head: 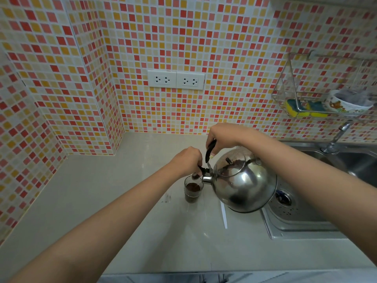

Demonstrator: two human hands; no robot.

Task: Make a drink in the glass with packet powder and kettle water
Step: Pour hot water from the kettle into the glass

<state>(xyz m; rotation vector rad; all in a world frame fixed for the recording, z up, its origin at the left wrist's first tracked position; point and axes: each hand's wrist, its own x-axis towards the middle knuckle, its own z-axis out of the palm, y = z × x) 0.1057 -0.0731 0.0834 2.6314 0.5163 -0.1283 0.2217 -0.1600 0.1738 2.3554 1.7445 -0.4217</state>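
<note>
A small clear glass (192, 190) stands on the pale counter (102, 201) with brown powder and dark liquid in it. A shiny steel kettle (244, 184) hangs tilted to the left, its spout right over the glass rim. My right hand (222, 137) grips the kettle's black handle from above. My left hand (186, 160) is closed on the black spout cap lever, holding the cap up. No packet can be made out for certain.
A steel sink (306, 217) with a tap (336, 139) lies to the right, partly under the kettle. A wire rack (295, 92) on the tiled wall holds sponges and a bowl. Two wall sockets (176, 79) sit above the counter. A white strip (224, 215) lies beside the sink edge.
</note>
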